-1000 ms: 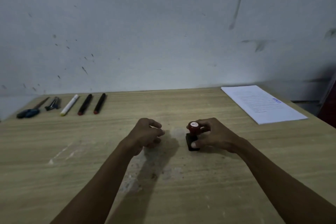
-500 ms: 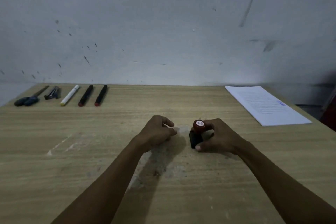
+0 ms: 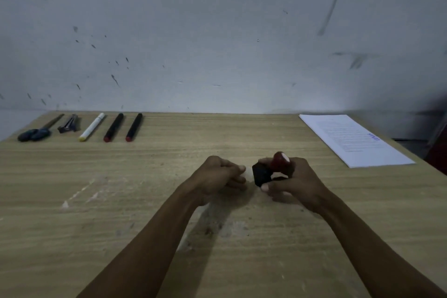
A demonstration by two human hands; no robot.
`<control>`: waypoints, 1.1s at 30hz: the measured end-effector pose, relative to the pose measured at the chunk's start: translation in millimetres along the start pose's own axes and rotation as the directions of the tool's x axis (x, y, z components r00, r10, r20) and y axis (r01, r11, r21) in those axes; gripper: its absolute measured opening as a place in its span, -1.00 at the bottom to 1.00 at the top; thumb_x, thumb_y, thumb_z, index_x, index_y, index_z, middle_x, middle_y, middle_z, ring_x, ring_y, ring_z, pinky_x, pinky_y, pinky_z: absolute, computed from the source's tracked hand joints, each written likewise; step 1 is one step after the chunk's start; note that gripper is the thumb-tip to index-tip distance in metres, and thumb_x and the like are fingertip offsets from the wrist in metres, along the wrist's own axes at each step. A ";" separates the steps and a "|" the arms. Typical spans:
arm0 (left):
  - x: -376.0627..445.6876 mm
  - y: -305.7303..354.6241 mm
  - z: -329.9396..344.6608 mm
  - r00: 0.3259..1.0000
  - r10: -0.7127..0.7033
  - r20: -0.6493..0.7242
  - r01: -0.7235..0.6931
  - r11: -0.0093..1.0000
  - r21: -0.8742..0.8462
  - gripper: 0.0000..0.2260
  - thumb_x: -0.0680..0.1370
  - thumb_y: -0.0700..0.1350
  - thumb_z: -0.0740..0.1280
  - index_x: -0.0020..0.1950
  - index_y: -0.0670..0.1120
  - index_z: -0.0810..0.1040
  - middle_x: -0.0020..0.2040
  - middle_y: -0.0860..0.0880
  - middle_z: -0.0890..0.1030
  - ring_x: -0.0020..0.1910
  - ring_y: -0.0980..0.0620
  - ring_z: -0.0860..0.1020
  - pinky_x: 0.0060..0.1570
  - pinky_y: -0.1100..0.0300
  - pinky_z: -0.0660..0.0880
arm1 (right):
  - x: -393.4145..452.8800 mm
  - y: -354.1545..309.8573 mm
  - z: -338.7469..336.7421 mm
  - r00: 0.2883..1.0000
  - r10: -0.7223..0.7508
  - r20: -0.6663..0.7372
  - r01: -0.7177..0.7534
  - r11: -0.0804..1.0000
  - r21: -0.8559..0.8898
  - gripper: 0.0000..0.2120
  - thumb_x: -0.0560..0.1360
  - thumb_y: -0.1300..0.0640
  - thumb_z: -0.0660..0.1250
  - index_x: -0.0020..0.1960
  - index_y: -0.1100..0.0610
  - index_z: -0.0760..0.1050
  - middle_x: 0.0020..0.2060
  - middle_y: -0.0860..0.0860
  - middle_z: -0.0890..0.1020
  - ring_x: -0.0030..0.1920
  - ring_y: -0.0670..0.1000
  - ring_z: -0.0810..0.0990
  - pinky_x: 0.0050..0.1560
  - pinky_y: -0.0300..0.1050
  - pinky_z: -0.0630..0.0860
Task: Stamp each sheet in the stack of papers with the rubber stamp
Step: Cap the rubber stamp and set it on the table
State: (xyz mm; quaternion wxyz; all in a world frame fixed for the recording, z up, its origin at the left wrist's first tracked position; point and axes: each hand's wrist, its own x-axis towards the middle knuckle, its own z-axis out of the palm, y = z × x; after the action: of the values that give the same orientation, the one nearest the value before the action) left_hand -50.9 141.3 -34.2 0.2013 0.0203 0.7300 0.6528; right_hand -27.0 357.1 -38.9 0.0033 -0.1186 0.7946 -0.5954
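Observation:
My right hand grips the rubber stamp, which has a black base and a red knob with a white label. The stamp is tilted, its base turned to the left and lifted off the wooden table. My left hand rests just left of the stamp, fingers curled with nothing in them, fingertips almost at the black base. The stack of white printed papers lies at the far right of the table, a blue stamp mark on its top sheet.
Along the far left edge of the table lie a dark-handled tool, a small dark clip-like object, a white marker and two black markers with red ends. A grey wall stands behind the table.
The stamp stood upright on the table; now my right hand has tipped it and raised it. My left hand stayed close beside it. The head camera shifted slightly.

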 end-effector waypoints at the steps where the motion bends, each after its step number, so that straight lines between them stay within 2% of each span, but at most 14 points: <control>1: -1.2 0.5 2.2 0.998 -0.034 0.056 0.040 0.992 -0.118 -0.74 0.56 -0.16 0.35 0.15 -0.32 0.57 -0.01 -0.26 0.68 -0.05 -0.14 0.67 0.04 0.03 0.61 | -0.6 -1.6 0.0 1.000 -0.020 -0.023 0.022 0.999 0.048 -0.51 0.22 0.46 0.55 0.11 0.19 0.63 -0.05 0.07 0.72 -0.01 -0.04 0.69 -0.14 -0.25 0.60; 4: -2.6 0.2 12.3 0.979 -0.026 0.203 0.103 0.921 -0.377 -0.72 0.56 -0.25 0.31 0.17 -0.43 0.53 -0.03 -0.34 0.64 -0.20 -0.09 0.67 -0.13 0.13 0.64 | -0.6 -9.1 -0.1 0.997 -0.064 -0.036 0.067 0.993 0.096 -0.52 0.21 0.50 0.53 0.10 0.28 0.62 -0.05 0.14 0.71 -0.01 -0.04 0.69 -0.11 -0.26 0.57; 7: 1.8 -2.2 18.6 0.985 0.001 0.174 0.071 0.911 -0.406 -0.80 0.53 -0.32 0.32 0.09 -0.44 0.55 -0.14 -0.28 0.66 -0.29 -0.06 0.67 -0.24 0.18 0.65 | 0.0 -12.2 -0.4 0.997 -0.076 -0.023 0.077 0.995 0.061 -0.60 0.18 0.50 0.56 -0.03 0.23 0.65 -0.06 0.14 0.71 -0.01 -0.03 0.69 -0.11 -0.23 0.57; 10: 2.4 -1.3 23.8 0.991 -0.022 0.136 0.066 0.942 -0.330 -0.88 0.51 -0.37 0.34 -0.01 -0.41 0.60 -0.23 -0.25 0.68 -0.34 -0.06 0.66 -0.31 0.17 0.64 | -2.6 -10.8 -1.0 0.997 -0.076 -0.009 0.076 0.996 -0.045 -0.57 0.12 0.46 0.60 -0.08 0.15 0.67 -0.06 0.03 0.73 0.01 -0.05 0.69 -0.08 -0.25 0.56; 12: 3.5 -1.9 27.5 0.990 -0.052 0.128 0.090 0.947 -0.309 -0.87 0.51 -0.37 0.34 0.00 -0.42 0.60 -0.12 -0.32 0.67 -0.26 -0.12 0.65 -0.27 0.14 0.65 | -5.0 -9.0 -4.7 0.998 -0.059 0.000 0.059 0.994 -0.089 -0.52 0.11 0.45 0.61 -0.01 0.18 0.67 -0.08 -0.01 0.74 0.00 -0.09 0.69 -0.08 -0.34 0.54; 15: 4.5 0.9 32.0 0.983 -0.034 0.181 0.078 0.969 -0.236 -0.82 0.51 -0.31 0.36 0.06 -0.39 0.60 0.03 -0.37 0.63 -0.10 -0.18 0.63 -0.06 0.05 0.63 | -9.6 -7.8 -14.7 1.000 -0.014 -0.003 0.014 0.999 -0.034 -0.49 0.14 0.47 0.59 0.06 0.23 0.64 -0.07 0.04 0.74 0.00 -0.05 0.70 -0.09 -0.35 0.54; 17: 8.9 4.3 33.1 0.978 0.026 0.207 0.006 0.989 -0.150 -0.69 0.46 -0.31 0.44 0.18 -0.33 0.56 0.09 -0.34 0.62 0.01 -0.20 0.63 0.12 -0.07 0.58 | -10.1 -9.0 -22.2 1.000 -0.003 -0.018 0.002 1.000 -0.015 -0.49 0.16 0.49 0.57 0.08 0.25 0.63 -0.07 0.07 0.73 -0.01 -0.02 0.70 -0.12 -0.33 0.55; 20: 19.7 10.5 34.3 0.966 0.157 0.205 -0.185 0.974 0.128 -0.37 0.29 -0.27 0.58 0.32 -0.10 0.49 0.12 -0.10 0.64 0.09 -0.09 0.63 0.16 -0.07 0.55 | -9.1 -15.2 -32.2 1.000 0.008 0.009 -0.007 0.997 -0.079 -0.52 0.16 0.49 0.56 0.06 0.27 0.64 -0.11 0.12 0.73 -0.04 0.02 0.71 -0.10 -0.22 0.61; 22: 22.1 16.9 41.0 0.935 0.236 0.265 -0.303 0.921 0.246 -0.41 0.23 -0.30 0.58 0.25 -0.08 0.58 0.08 -0.01 0.67 0.03 -0.05 0.66 0.12 -0.04 0.57 | -8.5 -20.2 -39.7 0.998 0.022 0.056 -0.014 0.991 -0.133 -0.55 0.18 0.47 0.57 0.04 0.27 0.64 -0.11 0.13 0.73 -0.05 0.04 0.71 -0.03 -0.14 0.64; 24: 23.8 22.0 51.7 0.918 0.279 0.283 -0.347 0.910 0.229 -0.51 0.24 -0.39 0.55 0.14 -0.16 0.64 0.02 -0.09 0.69 -0.06 -0.09 0.69 0.03 -0.01 0.62 | -7.1 -20.5 -47.7 0.998 0.037 0.050 -0.028 0.986 -0.164 -0.52 0.17 0.47 0.57 0.05 0.25 0.63 -0.10 0.13 0.72 -0.04 0.06 0.70 -0.02 -0.11 0.64; 26: 28.5 24.7 62.9 0.904 0.330 0.270 -0.392 0.893 0.220 -0.59 0.24 -0.42 0.55 0.05 -0.24 0.65 -0.07 -0.18 0.70 -0.12 -0.14 0.69 -0.03 -0.01 0.64 | -4.0 -16.8 -54.7 0.998 0.066 -0.016 -0.068 0.978 -0.198 -0.43 0.13 0.49 0.58 0.10 0.20 0.61 -0.06 0.09 0.70 -0.01 0.05 0.68 -0.04 -0.09 0.65; 30: 51.1 23.6 84.0 0.915 0.355 0.189 -0.399 0.861 0.316 -0.59 0.21 -0.33 0.59 0.04 -0.18 0.67 -0.11 -0.08 0.71 -0.14 -0.02 0.70 -0.04 0.00 0.64 | -0.3 -10.9 -67.7 0.989 0.119 -0.086 -0.139 0.951 -0.278 -0.35 0.16 0.51 0.51 0.19 0.13 0.56 0.02 -0.01 0.63 0.03 -0.02 0.63 -0.07 -0.18 0.64; 33: 75.6 19.1 98.5 0.918 0.367 0.153 -0.397 0.859 0.323 -0.62 0.23 -0.26 0.59 0.03 -0.10 0.69 -0.10 -0.03 0.72 -0.10 0.03 0.68 0.02 0.00 0.62 | 2.9 -4.0 -80.1 0.976 0.121 -0.181 -0.153 0.973 -0.175 -0.47 0.29 0.41 0.52 0.20 0.09 0.55 0.00 0.00 0.64 0.04 -0.05 0.63 -0.05 -0.25 0.62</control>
State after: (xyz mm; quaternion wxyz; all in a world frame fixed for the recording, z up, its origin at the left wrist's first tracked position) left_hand -93.2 259.2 -42.6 0.0924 0.2277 0.8057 0.5390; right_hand -40.8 431.2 -11.4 -0.0341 -0.0119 0.8510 -0.5240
